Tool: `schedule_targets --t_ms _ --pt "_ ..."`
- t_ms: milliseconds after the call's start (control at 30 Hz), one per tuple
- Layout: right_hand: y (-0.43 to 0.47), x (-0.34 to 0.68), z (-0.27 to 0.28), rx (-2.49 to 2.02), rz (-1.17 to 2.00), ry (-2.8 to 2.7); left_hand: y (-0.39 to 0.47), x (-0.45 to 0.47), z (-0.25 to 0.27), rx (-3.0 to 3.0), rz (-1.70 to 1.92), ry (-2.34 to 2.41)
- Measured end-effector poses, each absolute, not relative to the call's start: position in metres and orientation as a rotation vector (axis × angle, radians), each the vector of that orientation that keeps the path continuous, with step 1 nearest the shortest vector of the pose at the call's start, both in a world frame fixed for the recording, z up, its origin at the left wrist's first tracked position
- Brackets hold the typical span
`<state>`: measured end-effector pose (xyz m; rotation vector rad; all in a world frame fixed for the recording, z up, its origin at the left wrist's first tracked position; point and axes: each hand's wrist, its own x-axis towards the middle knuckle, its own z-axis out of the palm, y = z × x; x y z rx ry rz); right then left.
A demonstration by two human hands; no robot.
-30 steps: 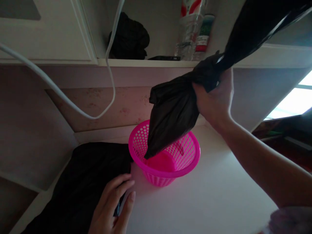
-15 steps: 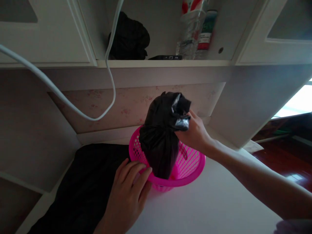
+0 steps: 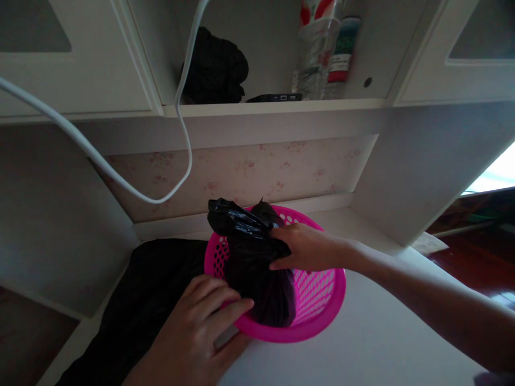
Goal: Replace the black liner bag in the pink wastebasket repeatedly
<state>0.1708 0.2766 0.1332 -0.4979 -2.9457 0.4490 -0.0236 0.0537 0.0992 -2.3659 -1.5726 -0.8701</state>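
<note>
Mid-frame, the black plastic bag (image 3: 257,287) slants upper left to lower right in the pink basket (image 3: 337,300), left of the right hand (image 3: 306,247), whose fingers clamp it, while the left hand (image 3: 197,327) grips the basket's lower-left edge.

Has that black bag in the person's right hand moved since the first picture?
Yes. The black bag has moved down, farther below the fixed shelf edge, and its lower part is inside the pink basket.
</note>
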Motion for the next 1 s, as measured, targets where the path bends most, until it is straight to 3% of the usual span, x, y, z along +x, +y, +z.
schedule_targets --t_ms 167,433,1000 --pt "0.275 0.173 0.138 -0.466 0.703 -2.998 0.077 -0.041 0.131 -2.542 -0.738 -1.678" --pt "0.272 0.186 0.138 -0.479 0.697 -2.922 0.148 -0.021 0.127 -2.417 -0.496 -1.879" --pt "0.299 0.218 0.13 -0.358 0.151 -2.971 0.136 -0.073 0.133 -2.375 -0.672 -1.895"
